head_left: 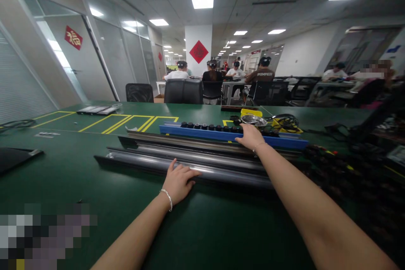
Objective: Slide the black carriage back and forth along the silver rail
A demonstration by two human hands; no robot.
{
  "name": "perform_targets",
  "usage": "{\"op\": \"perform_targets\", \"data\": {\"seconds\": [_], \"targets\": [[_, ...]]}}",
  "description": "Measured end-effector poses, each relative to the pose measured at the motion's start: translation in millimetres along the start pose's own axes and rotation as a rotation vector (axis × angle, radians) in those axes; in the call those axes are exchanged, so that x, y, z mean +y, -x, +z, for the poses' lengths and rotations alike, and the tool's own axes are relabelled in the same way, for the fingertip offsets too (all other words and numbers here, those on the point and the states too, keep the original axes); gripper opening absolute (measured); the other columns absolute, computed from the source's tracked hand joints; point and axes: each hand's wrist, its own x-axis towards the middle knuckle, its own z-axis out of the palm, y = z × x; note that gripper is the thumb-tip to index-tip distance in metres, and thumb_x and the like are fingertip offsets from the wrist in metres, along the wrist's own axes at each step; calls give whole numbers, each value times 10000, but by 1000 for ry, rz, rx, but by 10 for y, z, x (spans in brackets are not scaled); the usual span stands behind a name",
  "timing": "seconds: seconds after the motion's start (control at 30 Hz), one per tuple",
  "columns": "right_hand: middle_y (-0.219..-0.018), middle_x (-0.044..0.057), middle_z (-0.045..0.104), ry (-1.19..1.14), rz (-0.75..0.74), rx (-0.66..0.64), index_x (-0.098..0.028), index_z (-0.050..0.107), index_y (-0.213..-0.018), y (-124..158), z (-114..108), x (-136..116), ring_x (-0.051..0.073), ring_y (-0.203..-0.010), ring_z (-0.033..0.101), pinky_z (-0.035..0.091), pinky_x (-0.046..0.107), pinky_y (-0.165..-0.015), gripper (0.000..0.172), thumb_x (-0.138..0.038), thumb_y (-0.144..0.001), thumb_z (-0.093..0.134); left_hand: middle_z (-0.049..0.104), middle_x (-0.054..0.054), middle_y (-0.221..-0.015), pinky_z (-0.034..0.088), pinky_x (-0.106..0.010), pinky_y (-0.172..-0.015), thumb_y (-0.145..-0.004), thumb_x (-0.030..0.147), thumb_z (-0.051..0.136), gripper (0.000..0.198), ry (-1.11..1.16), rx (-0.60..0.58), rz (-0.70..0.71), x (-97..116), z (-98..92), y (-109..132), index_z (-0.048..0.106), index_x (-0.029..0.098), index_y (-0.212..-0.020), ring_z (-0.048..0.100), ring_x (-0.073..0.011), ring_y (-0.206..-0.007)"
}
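Observation:
My left hand (179, 180) lies with fingers spread on the nearest of several long dark grey metal channels (139, 164), side by side across the table. Farther off, my right hand (251, 137) reaches over the channels to a long blue rail (202, 132). Its thumb and index finger are apart, and the other fingertips are partly hidden. A row of small black knob-like parts (211, 127) stands along the blue rail, left of this hand. Just beyond the right hand is a shiny round metal dish (255, 120).
The green table (79, 202) carries yellow tape lines. A yellow tray (286, 125) with black cables sits behind the rail, and a dark cluttered heap (338, 168) lies at the right. A flat dark panel (19, 158) is at the left edge. Several people sit at tables beyond.

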Motion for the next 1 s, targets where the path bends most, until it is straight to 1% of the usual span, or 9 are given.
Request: {"op": "perform_targets", "data": {"seconds": [0.1,0.17,0.27,0.37,0.47,0.53,0.77,0.87,1.0], "targets": [[-1256,157,492,54,-49,-112,-124,422,-1250,-356,171,-73,273,-1191,396,319,396,-976,717,-413,-636,654,639,66,-928,83,-506,-1062,-738,235,610,354,29,5,-43,-1,58,-86,571,403,-1047,520,-175,-920],[-1273,155,482,90,-61,-207,-147,405,-1271,-556,276,-77,295,-1195,397,324,432,-966,792,-449,-594,682,637,59,-904,97,-500,-1059,-731,229,619,354,43,7,-62,9,81,-125,580,399,-1039,518,-175,-910],[-1274,151,486,93,-76,-404,-174,392,-1297,-795,420,-17,308,-1114,486,390,424,-903,868,-509,-553,689,627,55,-874,118,-495,-1053,-726,209,616,387,50,17,-80,29,88,-154,575,407,-1056,516,-168,-882],[-1250,125,515,79,-112,-455,-196,467,-1246,-951,528,72,288,-1077,523,418,367,-880,814,-486,-525,709,619,59,-838,126,-498,-1049,-721,185,611,403,73,21,-95,48,80,-159,579,419,-1047,512,-162,-851],[-1245,120,524,82,-157,-506,-198,434,-1283,-1022,571,128,277,-1069,533,430,344,-866,878,-501,-507,711,614,58,-808,115,-517,-1049,-722,178,604,407,91,26,-113,60,78,-155,583,426,-1044,512,-164,-837],[-1234,123,534,105,-170,-523,-193,421,-1294,-1034,566,137,280,-1062,537,436,348,-854,899,-522,-506,702,612,61,-803,106,-527,-1049,-730,168,592,411,98,37,-134,64,84,-149,583,431,-1046,514,-161,-837],[-1192,111,565,149,-236,-488,-199,496,-1217,-1018,432,83,272,-1019,558,439,335,-817,823,-548,-498,692,620,51,-815,122,-538,-1047,-739,173,582,414,116,44,-120,71,83,-145,577,417,-1073,520,-164,-852],[-1148,123,590,176,-266,-475,-181,532,-1182,-1025,305,41,272,-987,572,443,331,-787,785,-561,-511,675,626,56,-833,106,-541,-1054,-735,170,582,414,124,34,-132,72,76,-154,578,419,-1067,525,-162,-868],[-1048,134,631,245,-284,-490,-158,582,-1122,-1016,47,-58,278,-908,599,450,335,-716,736,-580,-524,651,635,55,-866,84,-551,-1061,-729,168,584,430,132,50,-120,72,76,-152,573,419,-1078,532,-165,-892]]}}
